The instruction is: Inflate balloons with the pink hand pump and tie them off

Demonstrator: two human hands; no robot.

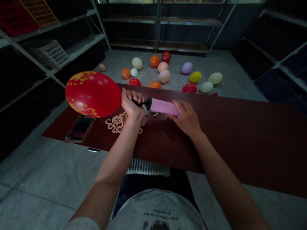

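A large inflated red balloon (93,94) with yellow print is at the left, its neck end at my left hand (133,103). The fingers of that hand are wrapped round the balloon's neck and the black nozzle end of a pump. My right hand (187,118) grips the pink barrel of the pump (163,106), which lies level above the table. Below my left wrist, a pile of beige curled pieces (116,124) rests on the dark red-brown table (227,127). The balloon's neck is hidden by my fingers.
A blurred phone-like item (80,128) lies at the table's left edge. Beyond the table, several balloons, among them an orange one (154,60) and a purple one (187,67), are on the grey floor. Metal shelves (134,20) stand behind, with a white crate (55,53) on the left shelving.
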